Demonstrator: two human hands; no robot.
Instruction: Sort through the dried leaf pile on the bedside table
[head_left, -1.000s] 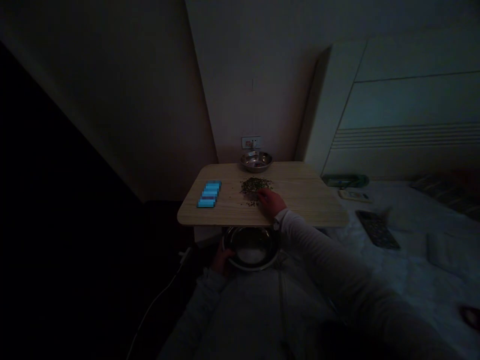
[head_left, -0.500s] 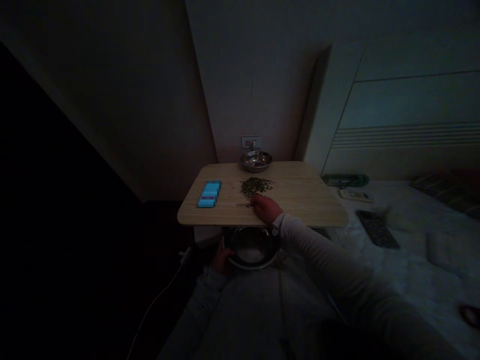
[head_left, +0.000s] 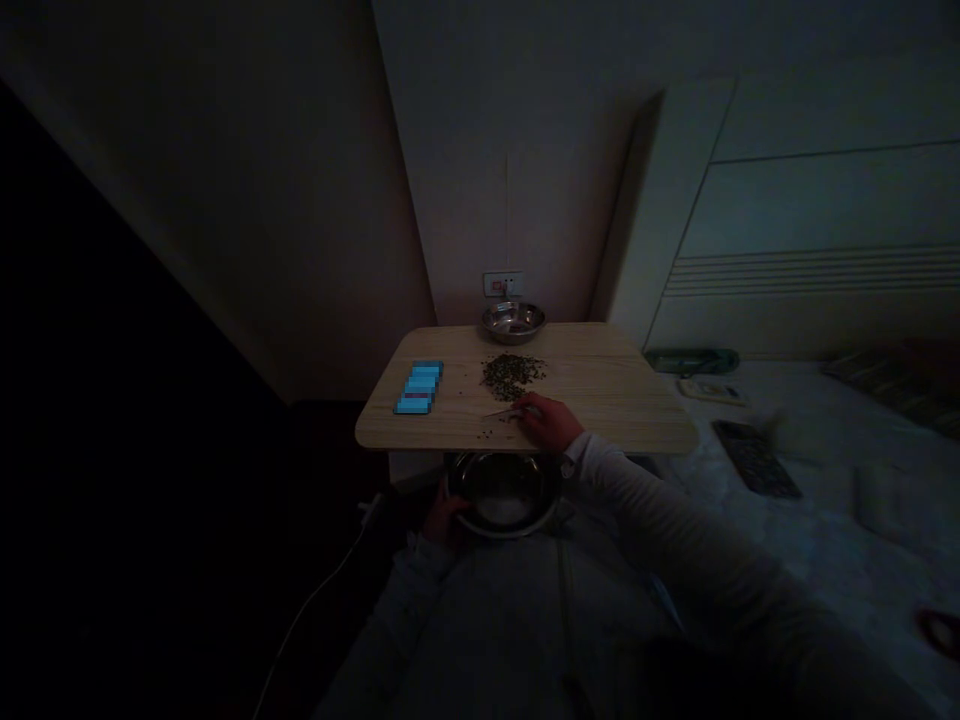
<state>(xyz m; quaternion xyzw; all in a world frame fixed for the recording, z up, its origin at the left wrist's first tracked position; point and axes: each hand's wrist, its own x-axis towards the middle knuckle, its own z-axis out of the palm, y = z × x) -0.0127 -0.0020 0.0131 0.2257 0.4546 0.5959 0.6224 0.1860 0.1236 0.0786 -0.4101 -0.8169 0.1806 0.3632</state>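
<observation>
A pile of small dark grains (head_left: 511, 372) lies on the light wooden table (head_left: 615, 400). My right hand (head_left: 549, 421) rests on the table near its front edge, fingers curled, beside a few loose grains (head_left: 491, 430); whether it holds any I cannot make out. Below the table edge my left hand (head_left: 444, 515) grips the rim of a steel bowl (head_left: 501, 492) held against my lap.
A second steel bowl (head_left: 513, 321) stands at the table's back edge below a wall socket (head_left: 502, 284). A row of blue blocks (head_left: 418, 388) lies on the table's left. A bed with scattered items (head_left: 750, 455) is to the right. A white cable (head_left: 322, 590) runs over the dark floor.
My right hand has drawn back from the grain pile toward the table's front edge, dragging a few grains with it. The left hand and the bowl stayed put.
</observation>
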